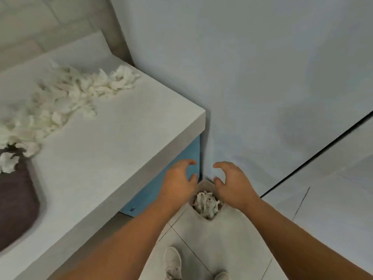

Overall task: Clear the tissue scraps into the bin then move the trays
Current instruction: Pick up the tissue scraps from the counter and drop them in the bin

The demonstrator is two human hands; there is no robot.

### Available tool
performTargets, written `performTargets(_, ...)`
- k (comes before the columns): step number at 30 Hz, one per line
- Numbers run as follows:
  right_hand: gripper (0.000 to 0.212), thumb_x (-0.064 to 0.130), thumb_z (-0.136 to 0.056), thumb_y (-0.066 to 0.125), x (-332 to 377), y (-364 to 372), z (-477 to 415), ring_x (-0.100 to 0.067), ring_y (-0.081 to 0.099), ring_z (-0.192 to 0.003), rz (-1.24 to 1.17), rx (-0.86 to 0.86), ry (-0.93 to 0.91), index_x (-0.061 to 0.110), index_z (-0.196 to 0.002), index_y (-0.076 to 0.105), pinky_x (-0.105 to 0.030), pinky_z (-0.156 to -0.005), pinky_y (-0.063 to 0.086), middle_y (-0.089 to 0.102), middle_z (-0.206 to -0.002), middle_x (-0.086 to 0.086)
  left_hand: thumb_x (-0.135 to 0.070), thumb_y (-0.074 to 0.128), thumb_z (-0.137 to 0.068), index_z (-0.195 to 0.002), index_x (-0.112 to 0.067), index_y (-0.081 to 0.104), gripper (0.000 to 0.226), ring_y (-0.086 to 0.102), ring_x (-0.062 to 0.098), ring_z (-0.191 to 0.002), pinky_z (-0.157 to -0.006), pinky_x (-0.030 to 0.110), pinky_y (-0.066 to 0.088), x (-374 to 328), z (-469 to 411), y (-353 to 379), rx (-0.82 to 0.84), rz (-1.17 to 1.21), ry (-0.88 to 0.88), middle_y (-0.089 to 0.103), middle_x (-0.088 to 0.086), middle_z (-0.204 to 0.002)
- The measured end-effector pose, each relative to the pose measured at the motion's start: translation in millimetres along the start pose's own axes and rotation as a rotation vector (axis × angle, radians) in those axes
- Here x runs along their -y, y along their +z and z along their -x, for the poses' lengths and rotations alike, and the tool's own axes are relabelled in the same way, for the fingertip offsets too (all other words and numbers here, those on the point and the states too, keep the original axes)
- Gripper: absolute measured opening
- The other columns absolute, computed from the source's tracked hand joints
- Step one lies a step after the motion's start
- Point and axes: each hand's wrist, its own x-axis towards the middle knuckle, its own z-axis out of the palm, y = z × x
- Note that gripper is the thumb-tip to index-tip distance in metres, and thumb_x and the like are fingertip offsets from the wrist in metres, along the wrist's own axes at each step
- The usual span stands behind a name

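Note:
A white bin (203, 184) stands on the floor in the corner beside the counter, with tissue scraps (205, 204) inside it. My left hand (178, 182) and my right hand (232, 183) hover just above the bin's mouth, one at each side. Their fingers are loosely curved and hold nothing. A long trail of white tissue scraps (66, 93) lies across the grey counter (121, 142). A dark brown tray (16, 205) sits at the counter's left edge with a few scraps (8, 161) on its rim.
The counter's corner juts out just left of the bin, above a blue cabinet front (153, 190). A pale wall rises behind the bin. White tiled floor (302, 215) spreads to the right. My white shoes (173, 261) are at the bottom.

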Motion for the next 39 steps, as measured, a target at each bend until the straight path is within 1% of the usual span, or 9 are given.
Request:
performTargets(7, 0.042, 0.017, -0.089, 0.061, 107.5, -30.5, -5.8, -0.021, 0.048, -0.125, 0.023, 0.007, -0.262, 0.017, -0.131, 0.055, -0.024, -0.105, 0.033, 0.053, -0.135, -0.002, -0.015, 0.062, -0.088, -0.124, -0.020, 0.061, 0.037, 0.053, 0.010, -0.119, -0.099, 0.014, 0.032, -36.2, 36.1, -115.2, -0.213, -0.041, 0.066, 0.060, -0.005, -0.128)
performTargets(9, 0.040, 0.018, -0.089, 0.061, 140.3, -28.7, -10.6, -0.021, 0.047, -0.126, 0.016, 0.011, -0.341, 0.019, -0.129, 0.056, -0.029, -0.108, 0.035, 0.052, -0.135, -0.002, -0.018, 0.061, -0.091, -0.126, -0.022, 0.061, 0.035, 0.050, 0.006, -0.120, -0.100, 0.013, 0.031, -35.1, 46.3, -144.8, -0.271, -0.044, 0.057, 0.059, -0.008, -0.130)
performTargets(13, 0.038, 0.024, -0.093, 0.059, 199.9, -12.6, -19.0, -0.018, 0.046, -0.127, 0.028, 0.047, -0.466, 0.022, -0.131, 0.054, -0.027, -0.108, 0.035, 0.050, -0.138, 0.001, -0.022, 0.061, -0.092, -0.123, -0.027, 0.062, 0.031, 0.048, -0.003, -0.111, -0.094, 0.012, 0.033, -11.4, 62.0, -197.0, -0.396, -0.028, -0.023, 0.059, -0.014, -0.127)
performTargets(18, 0.037, 0.027, -0.093, 0.057, 270.7, 32.6, -33.4, -0.017, 0.045, -0.127, 0.059, 0.151, -0.577, 0.024, -0.130, 0.054, -0.029, -0.106, 0.038, 0.050, -0.138, 0.002, -0.022, 0.061, -0.093, -0.122, -0.028, 0.061, 0.030, 0.053, 0.005, -0.116, -0.092, 0.017, 0.038, 43.8, 83.4, -266.5, -0.501, -0.051, -0.161, 0.059, -0.012, -0.125)
performTargets(23, 0.037, 0.026, -0.095, 0.055, 329.1, 91.9, -54.1, -0.016, 0.045, -0.126, 0.099, 0.244, -0.605, 0.024, -0.132, 0.052, -0.028, -0.105, 0.038, 0.049, -0.138, 0.004, -0.020, 0.061, -0.092, -0.121, -0.022, 0.063, 0.030, 0.062, 0.015, -0.101, -0.091, 0.025, 0.047, 109.9, 90.3, -329.2, -0.538, -0.132, -0.262, 0.064, -0.001, -0.113)
performTargets(26, 0.037, 0.024, -0.095, 0.055, 355.1, 126.9, -68.2, -0.018, 0.047, -0.125, 0.138, 0.266, -0.595, 0.023, -0.132, 0.052, -0.030, -0.104, 0.040, 0.049, -0.138, 0.002, -0.019, 0.064, -0.090, -0.121, -0.018, 0.065, 0.031, 0.059, 0.017, -0.112, -0.096, 0.024, 0.043, 153.4, 85.0, -353.8, -0.516, -0.207, -0.271, 0.062, -0.001, -0.123)
performTargets(30, 0.040, 0.026, -0.096, 0.054, 380.9, 167.3, -88.7, -0.019, 0.047, -0.125, 0.200, 0.271, -0.558, 0.023, -0.135, 0.050, -0.032, -0.105, 0.041, 0.049, -0.140, 0.001, -0.023, 0.063, -0.091, -0.124, -0.017, 0.063, 0.034, 0.054, 0.021, -0.118, -0.097, 0.032, 0.047, 202.5, 72.6, -372.4, -0.432, -0.309, -0.266, 0.060, 0.000, -0.127)
performTargets(36, 0.048, 0.030, -0.095, 0.056, 402.5, 210.2, -109.9, -0.023, 0.047, -0.128, 0.265, 0.260, -0.479, 0.021, -0.141, 0.046, -0.035, -0.108, 0.039, 0.047, -0.145, -0.001, -0.024, 0.054, -0.097, -0.143, -0.016, 0.045, 0.048, 0.045, 0.025, -0.124, -0.106, 0.029, 0.035, 236.0, 53.1, -377.8, -0.199, -0.535, -0.208, 0.046, 0.004, -0.142)
performTargets(39, 0.052, 0.030, -0.095, 0.057, 408.6, 226.6, -117.3, -0.023, 0.047, -0.128, 0.331, 0.270, -0.471, 0.020, -0.144, 0.044, -0.034, -0.107, 0.039, 0.048, -0.144, -0.003, -0.024, 0.051, -0.099, -0.143, -0.020, 0.044, 0.044, 0.043, 0.025, -0.119, -0.103, 0.031, 0.038, 249.5, 48.0, -372.1, -0.133, -0.562, -0.201, 0.048, 0.003, -0.138)
